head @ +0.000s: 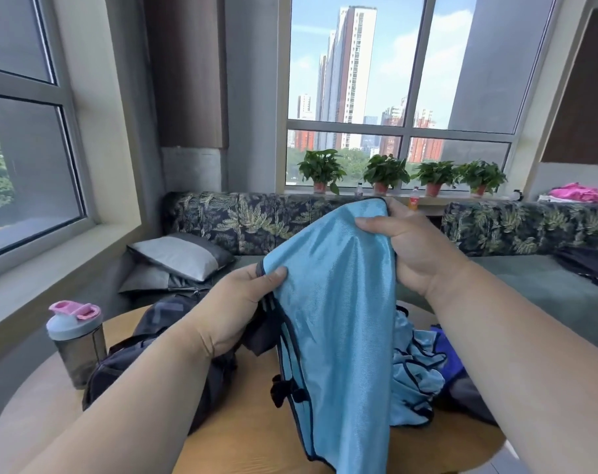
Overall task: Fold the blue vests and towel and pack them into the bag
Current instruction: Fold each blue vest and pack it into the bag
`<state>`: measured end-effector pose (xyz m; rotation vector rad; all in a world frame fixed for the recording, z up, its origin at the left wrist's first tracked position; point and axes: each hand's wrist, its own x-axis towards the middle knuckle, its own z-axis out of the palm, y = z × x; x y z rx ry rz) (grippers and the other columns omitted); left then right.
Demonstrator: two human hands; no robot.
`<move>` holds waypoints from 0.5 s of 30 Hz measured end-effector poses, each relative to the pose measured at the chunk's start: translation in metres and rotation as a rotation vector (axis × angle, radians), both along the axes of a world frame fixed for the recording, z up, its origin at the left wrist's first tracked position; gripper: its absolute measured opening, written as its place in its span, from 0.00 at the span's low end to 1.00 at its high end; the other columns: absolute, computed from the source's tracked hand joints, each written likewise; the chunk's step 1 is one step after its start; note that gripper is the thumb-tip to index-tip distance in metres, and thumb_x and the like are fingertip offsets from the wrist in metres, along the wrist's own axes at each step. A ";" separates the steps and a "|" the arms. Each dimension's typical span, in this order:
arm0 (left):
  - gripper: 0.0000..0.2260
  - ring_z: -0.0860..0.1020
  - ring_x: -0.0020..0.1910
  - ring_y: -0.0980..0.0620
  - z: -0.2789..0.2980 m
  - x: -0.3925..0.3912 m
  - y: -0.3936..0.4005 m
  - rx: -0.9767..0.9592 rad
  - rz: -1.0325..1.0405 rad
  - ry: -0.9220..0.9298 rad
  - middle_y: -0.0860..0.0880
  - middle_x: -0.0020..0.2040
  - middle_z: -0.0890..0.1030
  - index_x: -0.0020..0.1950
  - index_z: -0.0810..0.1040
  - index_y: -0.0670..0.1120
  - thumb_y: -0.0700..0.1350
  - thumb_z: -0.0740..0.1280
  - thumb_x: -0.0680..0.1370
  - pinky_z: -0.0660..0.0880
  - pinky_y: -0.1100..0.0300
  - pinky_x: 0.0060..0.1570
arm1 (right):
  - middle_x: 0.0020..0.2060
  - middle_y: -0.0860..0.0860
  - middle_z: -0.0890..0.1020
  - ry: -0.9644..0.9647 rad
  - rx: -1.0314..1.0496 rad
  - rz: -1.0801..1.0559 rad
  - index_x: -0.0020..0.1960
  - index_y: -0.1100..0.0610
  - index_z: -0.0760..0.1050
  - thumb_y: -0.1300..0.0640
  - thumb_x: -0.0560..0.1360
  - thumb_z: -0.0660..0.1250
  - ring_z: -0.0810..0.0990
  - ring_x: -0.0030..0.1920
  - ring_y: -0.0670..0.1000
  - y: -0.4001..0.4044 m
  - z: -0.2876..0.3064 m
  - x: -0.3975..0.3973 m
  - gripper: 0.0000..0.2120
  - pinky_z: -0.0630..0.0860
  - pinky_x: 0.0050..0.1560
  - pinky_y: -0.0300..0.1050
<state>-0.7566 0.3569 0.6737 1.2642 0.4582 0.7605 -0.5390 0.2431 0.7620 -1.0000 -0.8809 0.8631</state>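
A light blue vest (338, 302) with dark trim hangs in the air above the round wooden table (256, 422). My left hand (242, 302) pinches its lower left edge. My right hand (410, 241) grips its top edge, higher and further right. Behind the held vest, a second light blue vest (413, 378) lies crumpled on the table next to a dark blue cloth (449, 357). The dark bag (147, 357) lies on the table's left side, partly hidden by my left forearm.
A shaker bottle (77, 340) with a pink lid stands at the table's left edge. A leaf-patterned sofa (256, 217) with grey pillows (181, 258) runs behind the table. Potted plants (386, 172) line the windowsill. Pink clothes (576, 193) lie at far right.
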 end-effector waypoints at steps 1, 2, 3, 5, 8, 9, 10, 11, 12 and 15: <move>0.15 0.82 0.60 0.37 0.004 0.001 -0.001 0.001 -0.002 -0.022 0.34 0.62 0.83 0.67 0.81 0.38 0.44 0.67 0.83 0.79 0.44 0.64 | 0.51 0.61 0.86 0.051 -0.005 -0.010 0.68 0.62 0.74 0.66 0.80 0.70 0.87 0.45 0.59 0.000 -0.006 0.004 0.18 0.85 0.44 0.54; 0.14 0.83 0.59 0.37 0.008 0.001 -0.004 0.005 -0.004 -0.034 0.34 0.62 0.83 0.66 0.81 0.38 0.44 0.66 0.84 0.80 0.44 0.63 | 0.51 0.60 0.87 0.103 -0.048 -0.003 0.68 0.62 0.76 0.62 0.80 0.70 0.87 0.46 0.59 -0.001 -0.016 0.005 0.17 0.85 0.45 0.54; 0.13 0.83 0.58 0.38 0.011 0.002 -0.006 0.011 -0.006 -0.039 0.34 0.62 0.83 0.65 0.82 0.38 0.43 0.65 0.84 0.81 0.44 0.63 | 0.51 0.60 0.87 0.142 -0.123 0.029 0.66 0.63 0.78 0.58 0.81 0.70 0.87 0.45 0.58 -0.002 -0.029 0.003 0.16 0.85 0.46 0.53; 0.12 0.83 0.56 0.38 0.015 0.003 -0.009 0.025 -0.002 0.003 0.33 0.60 0.84 0.61 0.83 0.38 0.44 0.65 0.85 0.79 0.42 0.64 | 0.51 0.60 0.86 0.230 -0.284 0.128 0.60 0.64 0.82 0.53 0.82 0.67 0.87 0.47 0.59 -0.009 -0.062 -0.003 0.15 0.83 0.50 0.53; 0.11 0.83 0.55 0.37 0.014 0.002 -0.008 0.043 -0.018 0.100 0.33 0.59 0.84 0.58 0.85 0.39 0.45 0.67 0.84 0.78 0.38 0.66 | 0.56 0.61 0.86 0.293 -0.339 0.177 0.61 0.66 0.83 0.58 0.82 0.65 0.86 0.52 0.59 -0.017 -0.089 -0.009 0.15 0.81 0.56 0.55; 0.11 0.84 0.54 0.37 0.014 0.000 -0.007 0.037 -0.025 0.120 0.33 0.58 0.84 0.58 0.85 0.40 0.45 0.67 0.84 0.79 0.39 0.64 | 0.56 0.62 0.85 0.326 -0.286 0.166 0.64 0.67 0.81 0.61 0.81 0.65 0.86 0.52 0.59 -0.017 -0.091 -0.004 0.15 0.81 0.57 0.55; 0.11 0.85 0.53 0.38 0.013 -0.001 -0.005 0.024 -0.026 0.135 0.33 0.58 0.84 0.59 0.85 0.40 0.45 0.67 0.84 0.81 0.41 0.61 | 0.57 0.62 0.85 0.357 -0.206 0.146 0.68 0.67 0.77 0.63 0.80 0.66 0.86 0.53 0.60 -0.018 -0.089 0.000 0.18 0.82 0.56 0.56; 0.11 0.85 0.51 0.39 0.013 -0.002 -0.004 0.011 -0.019 0.142 0.34 0.58 0.85 0.60 0.84 0.39 0.44 0.67 0.84 0.83 0.44 0.57 | 0.58 0.63 0.84 0.385 -0.130 0.116 0.71 0.68 0.74 0.63 0.78 0.68 0.85 0.54 0.60 -0.019 -0.087 0.003 0.23 0.83 0.54 0.56; 0.11 0.86 0.49 0.40 0.013 -0.003 -0.003 0.001 -0.012 0.147 0.34 0.57 0.85 0.61 0.84 0.40 0.44 0.67 0.84 0.84 0.46 0.53 | 0.59 0.63 0.83 0.404 -0.097 0.092 0.73 0.68 0.73 0.61 0.76 0.69 0.85 0.55 0.61 -0.020 -0.088 0.004 0.27 0.84 0.55 0.56; 0.11 0.85 0.50 0.40 0.010 -0.003 -0.003 -0.009 -0.007 0.149 0.34 0.57 0.85 0.62 0.83 0.40 0.43 0.66 0.85 0.84 0.46 0.53 | 0.64 0.61 0.83 0.427 -0.253 0.174 0.69 0.64 0.79 0.57 0.77 0.70 0.82 0.66 0.62 -0.025 -0.112 -0.009 0.23 0.77 0.68 0.60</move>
